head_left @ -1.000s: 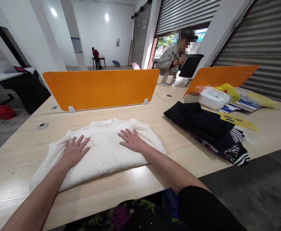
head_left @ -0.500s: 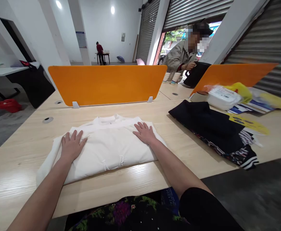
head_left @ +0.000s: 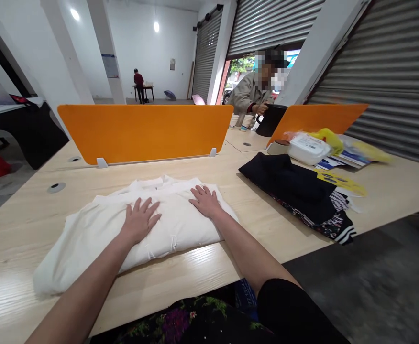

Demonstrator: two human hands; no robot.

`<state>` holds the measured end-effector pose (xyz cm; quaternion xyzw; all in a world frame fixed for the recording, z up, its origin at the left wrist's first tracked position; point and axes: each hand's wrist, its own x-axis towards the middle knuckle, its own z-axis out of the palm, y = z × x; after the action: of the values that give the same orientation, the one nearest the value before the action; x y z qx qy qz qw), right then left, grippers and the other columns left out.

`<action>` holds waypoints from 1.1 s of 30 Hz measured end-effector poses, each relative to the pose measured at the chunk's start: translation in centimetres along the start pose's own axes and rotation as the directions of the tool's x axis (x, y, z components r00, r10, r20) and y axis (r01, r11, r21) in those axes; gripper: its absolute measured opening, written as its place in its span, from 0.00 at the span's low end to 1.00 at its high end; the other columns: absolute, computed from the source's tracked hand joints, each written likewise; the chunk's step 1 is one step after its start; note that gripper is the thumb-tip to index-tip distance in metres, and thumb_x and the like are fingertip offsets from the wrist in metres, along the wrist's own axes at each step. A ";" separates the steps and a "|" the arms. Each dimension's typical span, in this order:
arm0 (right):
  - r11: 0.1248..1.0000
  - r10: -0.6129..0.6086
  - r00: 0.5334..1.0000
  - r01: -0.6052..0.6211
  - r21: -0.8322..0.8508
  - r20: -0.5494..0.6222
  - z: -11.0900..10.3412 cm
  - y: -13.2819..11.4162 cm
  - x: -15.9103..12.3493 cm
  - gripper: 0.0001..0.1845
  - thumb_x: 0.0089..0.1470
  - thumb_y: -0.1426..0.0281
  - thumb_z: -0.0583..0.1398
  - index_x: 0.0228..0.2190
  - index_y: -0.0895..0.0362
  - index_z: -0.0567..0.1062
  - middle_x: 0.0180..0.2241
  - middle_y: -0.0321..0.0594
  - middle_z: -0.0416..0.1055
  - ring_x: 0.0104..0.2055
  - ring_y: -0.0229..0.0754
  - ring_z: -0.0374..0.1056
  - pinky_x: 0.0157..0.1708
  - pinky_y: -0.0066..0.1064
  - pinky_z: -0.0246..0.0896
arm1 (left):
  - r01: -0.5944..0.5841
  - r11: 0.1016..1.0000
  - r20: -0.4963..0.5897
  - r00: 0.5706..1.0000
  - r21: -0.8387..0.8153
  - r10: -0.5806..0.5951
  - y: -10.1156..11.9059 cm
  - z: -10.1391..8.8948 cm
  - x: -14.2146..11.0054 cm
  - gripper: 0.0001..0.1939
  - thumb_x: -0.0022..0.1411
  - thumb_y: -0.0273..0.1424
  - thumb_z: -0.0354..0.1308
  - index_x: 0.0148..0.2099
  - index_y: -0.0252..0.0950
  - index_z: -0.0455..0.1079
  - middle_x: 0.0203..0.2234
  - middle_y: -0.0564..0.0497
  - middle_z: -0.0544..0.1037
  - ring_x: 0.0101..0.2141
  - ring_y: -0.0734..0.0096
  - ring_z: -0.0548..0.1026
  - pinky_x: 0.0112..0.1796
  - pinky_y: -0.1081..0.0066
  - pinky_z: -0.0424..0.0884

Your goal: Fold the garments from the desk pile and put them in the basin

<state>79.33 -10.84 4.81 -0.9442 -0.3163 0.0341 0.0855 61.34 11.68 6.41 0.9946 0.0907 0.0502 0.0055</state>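
Observation:
A white garment (head_left: 170, 215), partly folded, lies flat on the light wooden table (head_left: 209, 267), its collar at the far side and raised letters near its front edge. My left hand (head_left: 140, 223) rests on the middle of the cloth, fingers spread. Flat on its right part lies my right hand (head_left: 205, 201), with the fingers apart too. Out to the left, a wide part of the garment, perhaps a sleeve, reaches past my left forearm.
Dark clothing with a striped cuff (head_left: 299, 191) lies to the right. Behind it sit a white plastic box (head_left: 309, 148) and a yellow fan-shaped card (head_left: 341, 182). Orange dividers (head_left: 145, 134) cross the table. Beyond them a person (head_left: 254, 91) holds a black pitcher (head_left: 271, 120).
My left hand has slid rightward over the garment, closer to my right hand. More of the cloth's left part now spreads out to the left. The whole view has turned slightly right.

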 end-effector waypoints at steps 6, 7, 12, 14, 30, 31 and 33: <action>0.998 -0.006 1.000 0.007 0.060 -0.010 -1.1 0.2 -0.2 0.30 0.64 0.55 0.49 0.64 0.50 0.57 0.69 0.43 0.45 0.69 0.55 0.38 0.62 0.62 0.36 | -0.002 0.999 0.059 0.998 -0.037 0.005 -0.1 1.7 0.4 0.27 0.70 0.43 0.37 0.68 0.48 0.53 0.68 0.53 0.53 0.66 0.45 0.47 0.60 0.40 0.45; 0.997 -0.001 0.999 0.004 0.079 -0.033 -1.7 0.0 -0.7 0.29 0.63 0.56 0.50 0.63 0.51 0.59 0.68 0.44 0.46 0.69 0.54 0.39 0.63 0.61 0.36 | -0.004 0.999 0.057 0.998 -0.033 0.006 -0.3 1.7 0.4 0.27 0.70 0.43 0.37 0.68 0.48 0.54 0.68 0.53 0.53 0.66 0.45 0.47 0.60 0.41 0.45; 0.967 -0.201 0.942 0.234 0.098 -0.270 -3.4 -3.4 -4.8 0.29 0.65 0.55 0.48 0.63 0.52 0.60 0.68 0.44 0.48 0.70 0.49 0.37 0.65 0.56 0.27 | 0.004 1.000 0.054 0.999 -0.017 -0.003 -0.2 1.5 0.4 0.26 0.70 0.43 0.38 0.67 0.49 0.54 0.68 0.53 0.53 0.66 0.46 0.48 0.60 0.42 0.47; 0.918 -0.367 0.911 0.388 0.087 -0.189 -2.7 -5.3 -6.3 0.30 0.65 0.53 0.48 0.64 0.48 0.58 0.68 0.42 0.46 0.70 0.50 0.36 0.65 0.57 0.27 | 0.009 1.000 0.057 0.998 -0.015 -0.008 -0.1 1.6 0.5 0.26 0.70 0.43 0.38 0.67 0.49 0.55 0.68 0.53 0.53 0.66 0.46 0.48 0.60 0.42 0.47; 0.375 0.493 0.868 -0.269 0.887 0.055 -2.8 8.8 -8.9 0.23 0.54 0.53 0.58 0.41 0.60 0.75 0.41 0.52 0.76 0.45 0.52 0.73 0.44 0.44 0.69 | -0.025 1.000 -0.026 0.999 0.005 0.025 -0.3 0.8 -3.8 0.28 0.68 0.43 0.42 0.68 0.47 0.55 0.67 0.51 0.54 0.65 0.45 0.50 0.58 0.44 0.54; 0.236 0.425 0.893 -0.267 0.934 0.148 -2.8 8.7 -9.1 0.22 0.53 0.53 0.59 0.37 0.60 0.75 0.38 0.51 0.76 0.41 0.51 0.74 0.40 0.41 0.70 | -0.018 1.000 -0.008 1.000 0.008 0.018 -0.1 1.1 -4.0 0.27 0.68 0.43 0.42 0.68 0.48 0.54 0.67 0.51 0.54 0.65 0.44 0.50 0.59 0.43 0.52; 0.024 0.261 0.929 -0.277 0.961 0.262 -2.8 7.6 -9.3 0.19 0.50 0.56 0.63 0.33 0.60 0.75 0.35 0.50 0.77 0.38 0.48 0.74 0.36 0.36 0.71 | 0.002 1.000 0.019 1.000 -0.005 -0.002 0.2 1.6 -4.1 0.27 0.68 0.42 0.41 0.68 0.49 0.53 0.67 0.52 0.54 0.65 0.44 0.50 0.59 0.41 0.49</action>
<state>76.76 -22.82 6.26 -0.6773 -0.0261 0.2589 0.6882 57.55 10.70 4.41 0.9949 0.0917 0.0411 0.0089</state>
